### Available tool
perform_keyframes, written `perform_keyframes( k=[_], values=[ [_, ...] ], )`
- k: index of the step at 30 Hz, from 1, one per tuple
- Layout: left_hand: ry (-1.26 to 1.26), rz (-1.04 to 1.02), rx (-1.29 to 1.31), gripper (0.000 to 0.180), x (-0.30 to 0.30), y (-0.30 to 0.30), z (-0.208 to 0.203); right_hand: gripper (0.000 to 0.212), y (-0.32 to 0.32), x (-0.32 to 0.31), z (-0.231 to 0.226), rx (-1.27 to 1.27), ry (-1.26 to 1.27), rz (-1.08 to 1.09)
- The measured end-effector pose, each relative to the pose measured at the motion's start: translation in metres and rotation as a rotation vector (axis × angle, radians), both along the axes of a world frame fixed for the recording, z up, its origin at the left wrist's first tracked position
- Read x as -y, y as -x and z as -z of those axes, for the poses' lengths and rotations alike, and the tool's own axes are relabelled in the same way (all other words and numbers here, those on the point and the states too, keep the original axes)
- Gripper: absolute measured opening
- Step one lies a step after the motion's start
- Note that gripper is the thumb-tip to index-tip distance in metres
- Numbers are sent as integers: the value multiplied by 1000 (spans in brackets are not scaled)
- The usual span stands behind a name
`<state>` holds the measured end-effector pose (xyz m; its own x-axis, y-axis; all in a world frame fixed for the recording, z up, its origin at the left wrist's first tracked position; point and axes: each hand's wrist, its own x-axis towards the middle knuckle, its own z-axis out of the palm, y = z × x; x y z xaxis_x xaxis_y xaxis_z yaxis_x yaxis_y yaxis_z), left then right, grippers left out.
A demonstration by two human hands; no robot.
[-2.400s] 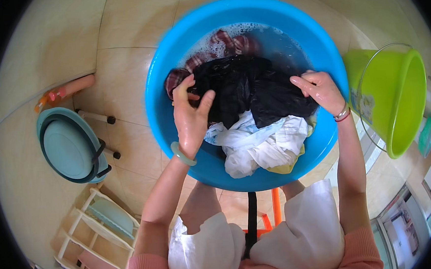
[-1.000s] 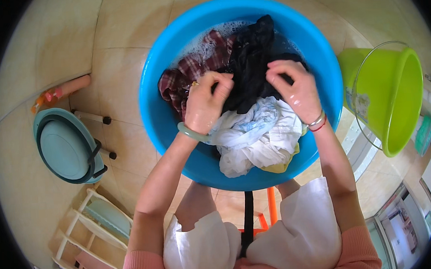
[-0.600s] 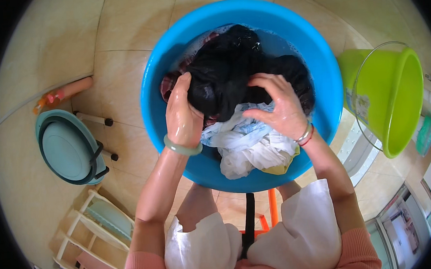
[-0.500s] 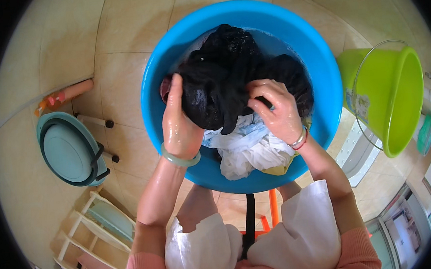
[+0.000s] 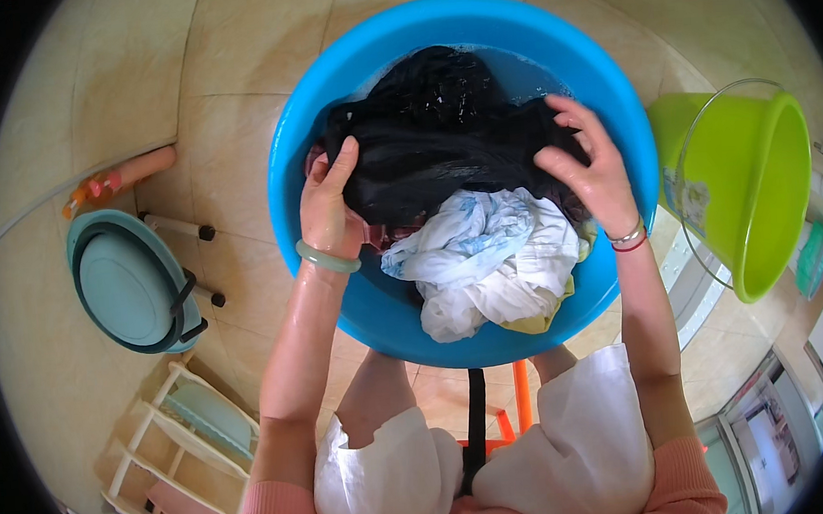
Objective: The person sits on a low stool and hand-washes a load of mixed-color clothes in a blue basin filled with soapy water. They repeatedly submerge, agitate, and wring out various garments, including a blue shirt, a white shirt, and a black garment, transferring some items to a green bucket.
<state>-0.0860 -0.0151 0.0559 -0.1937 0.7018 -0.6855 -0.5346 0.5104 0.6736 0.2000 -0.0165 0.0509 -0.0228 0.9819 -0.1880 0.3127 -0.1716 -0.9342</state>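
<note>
A wide blue basin (image 5: pixel 478 349) of water and wet laundry stands before my knees. Dark, soaked black cloth (image 5: pixel 434 157) is stretched across its middle. At the cloth's left end my left hand (image 5: pixel 329 210) grips it, thumb on top and the other fingers mostly hidden beneath. My right hand (image 5: pixel 595 170) is at the cloth's right end, thumb and fingers spread apart in a curve, with nothing pinched between them. White cloth with blue patches (image 5: pixel 486 243) is heaped on the near side. A bit of yellow cloth (image 5: pixel 533 320) shows under it, and dark red cloth lies by my left hand.
A lime green bucket (image 5: pixel 709 192) with a wire handle stands close by on the right, beside a white ridged tray (image 5: pixel 686 283). At left are a folded grey-green basin (image 5: pixel 126 289), a pink bottle (image 5: pixel 142 168) and a cream rack (image 5: pixel 158 433). Tiled floor surrounds the big basin.
My right hand has moved right and opened, away from the middle of the black cloth. The bunched cloth is now spread wider and flatter, uncovering more of the white cloth. My left hand shifted slightly left.
</note>
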Motion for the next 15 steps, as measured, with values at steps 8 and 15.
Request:
perform_keyframes(
  k=[8, 15],
  values=[
    [-315, 449, -1140, 88, 17, 2, 20, 17, -5, -5, -5, -636, 161, 208],
    [-747, 1101, -1421, 68, -2, -26, 1, 29, -11, -6, -4, -910, 121, -74]
  ],
)
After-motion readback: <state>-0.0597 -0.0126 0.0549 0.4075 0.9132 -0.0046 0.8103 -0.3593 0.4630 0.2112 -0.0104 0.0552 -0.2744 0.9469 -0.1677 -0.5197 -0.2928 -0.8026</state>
